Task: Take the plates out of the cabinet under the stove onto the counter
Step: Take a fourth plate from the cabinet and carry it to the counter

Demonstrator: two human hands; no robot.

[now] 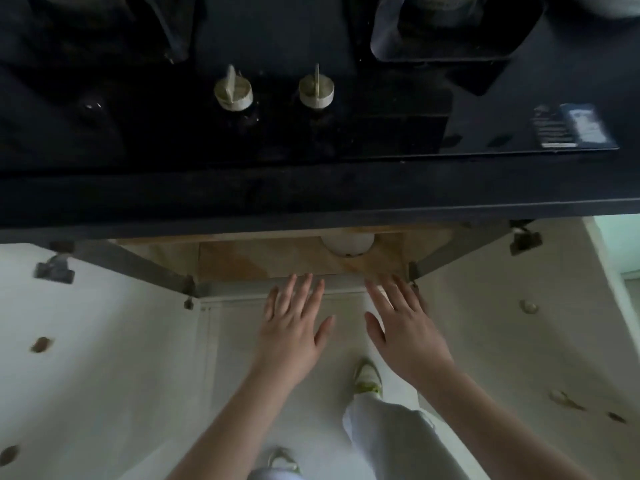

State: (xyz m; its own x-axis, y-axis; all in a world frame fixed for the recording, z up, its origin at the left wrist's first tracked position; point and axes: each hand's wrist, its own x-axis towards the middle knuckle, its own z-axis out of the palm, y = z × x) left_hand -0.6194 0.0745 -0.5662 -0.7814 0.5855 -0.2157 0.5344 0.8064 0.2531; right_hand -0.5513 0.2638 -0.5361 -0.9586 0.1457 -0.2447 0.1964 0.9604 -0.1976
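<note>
White rounded dish [347, 244] in cabinet mostly hidden under counter edge [311, 216], plate or bowl unclear, cabinet interior beyond front shelf unseen, sticker text [573, 126] on stove too blurred to read, both forearms cut off at bottom edge

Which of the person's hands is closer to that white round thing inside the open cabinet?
Right. The right hand reaches just below the white round object, fingertips near the cabinet's edge; the left hand lies further left.

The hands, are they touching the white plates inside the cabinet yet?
Apart. In the head view both the left hand and right hand are spread open, holding nothing, while the white plates sit farther back on the wooden shelf.
</note>
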